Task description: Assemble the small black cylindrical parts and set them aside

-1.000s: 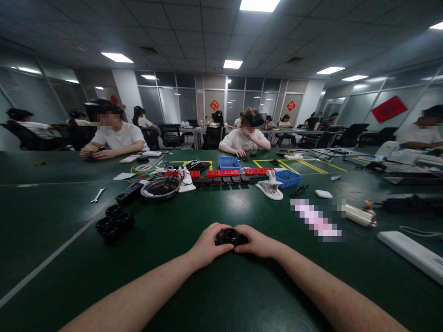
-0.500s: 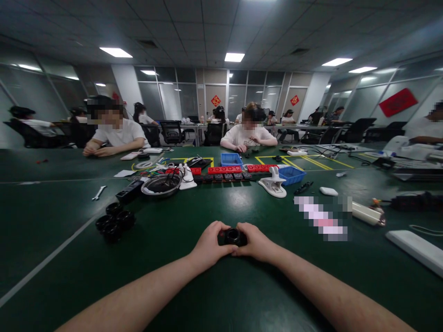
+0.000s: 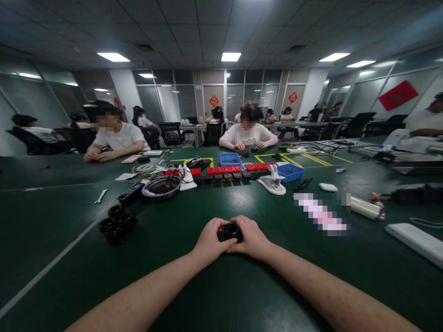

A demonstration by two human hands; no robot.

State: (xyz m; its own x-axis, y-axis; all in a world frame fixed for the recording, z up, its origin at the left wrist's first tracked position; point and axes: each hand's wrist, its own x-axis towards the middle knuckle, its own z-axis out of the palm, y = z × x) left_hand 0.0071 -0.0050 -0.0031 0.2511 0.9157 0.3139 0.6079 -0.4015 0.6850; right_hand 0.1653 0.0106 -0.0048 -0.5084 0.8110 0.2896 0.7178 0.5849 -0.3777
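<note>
Both hands meet at the near middle of the green table (image 3: 214, 290), closed around one small black ring (image 3: 231, 230). The left hand (image 3: 210, 240) curls its fingers over the ring's left side, and the right hand (image 3: 252, 239) covers the right side, so only the round top opening shows between them. The ring sits just above the table surface, gripped from both sides.

To the left, well apart from the hands, a cluster of black rings (image 3: 117, 221) lies on the table (about four can be counted, though they overlap). Farther left lies one small wrench (image 3: 100, 196). Behind the cluster sits one round metal bowl (image 3: 161, 186) with dark wires in it, and just beside it one black power strip (image 3: 129, 194).

Across the far middle run red blocks (image 3: 224, 169) in a row, with two blue trays: one (image 3: 230, 159) behind the row, one (image 3: 290, 173) at its right end. One white clamp (image 3: 272, 183) stands near the second tray. To the right lie one white oval piece (image 3: 327, 187), one pale cylinder (image 3: 367, 207), and one long white bar (image 3: 415, 242) at the near right edge.

Two people in white shirts sit at the far side, one at the left (image 3: 116, 138), one in the middle (image 3: 249, 133); more sit at tables beyond.
</note>
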